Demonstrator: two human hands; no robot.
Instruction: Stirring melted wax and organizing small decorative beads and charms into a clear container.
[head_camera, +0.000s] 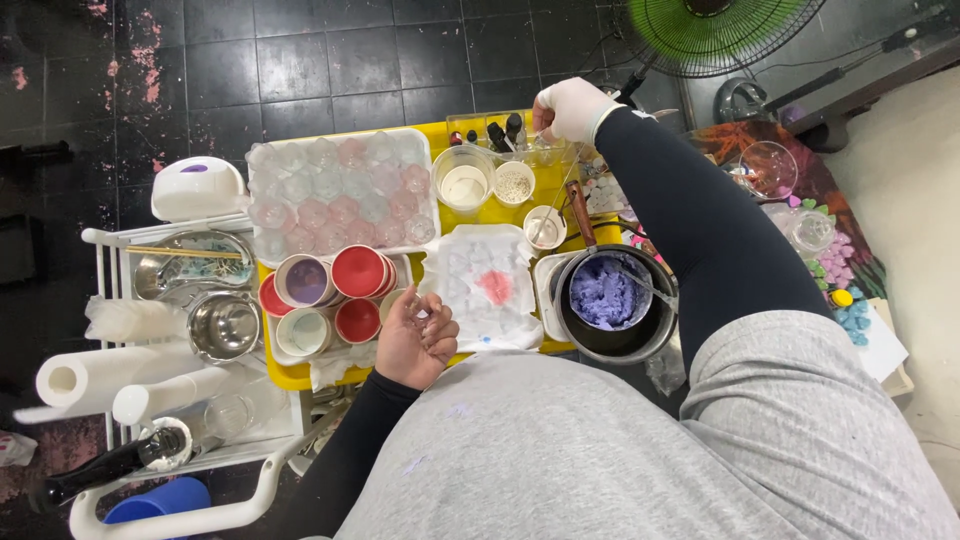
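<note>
My bare left hand (415, 338) is at the near edge of the yellow table (290, 376), fingers curled around a small clear mould or cup that is hard to make out. My gloved right hand (570, 107) reaches to the far side and pinches a thin stick over clear compartments holding small dark bottles (505, 131). Between the hands lies a white paper sheet (487, 287) with a pink stain. A black pot (610, 305) with purple paste and a wooden handle sits to the right of it.
A white tray of clear round moulds (340, 192) is at the back left. Red and purple paper cups (330, 295) stand in front of it. Two cups of white powder (478, 185), a rack with steel bowls (222, 325), a paper roll (90, 375) and a green fan (715, 30) surround the table.
</note>
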